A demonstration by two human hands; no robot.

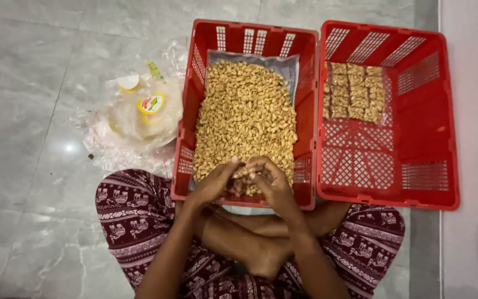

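Observation:
A red plastic crate [307, 94] in front of me holds a big heap of pale peanuts [247, 111] on a clear plastic sheet. My left hand [217, 181] and my right hand [272, 180] meet over the near end of the heap. Both are cupped together around a small handful of peanuts [244, 173]. A second red crate [427, 127] stands to the right, touching the first. A flat slab of peanut bars [354, 91] lies at its far left.
A pile of crumpled clear plastic bags [139, 116] with yellow labels lies on the grey marble floor left of the crates. My crossed legs in patterned maroon trousers [134, 213] rest just below the crates.

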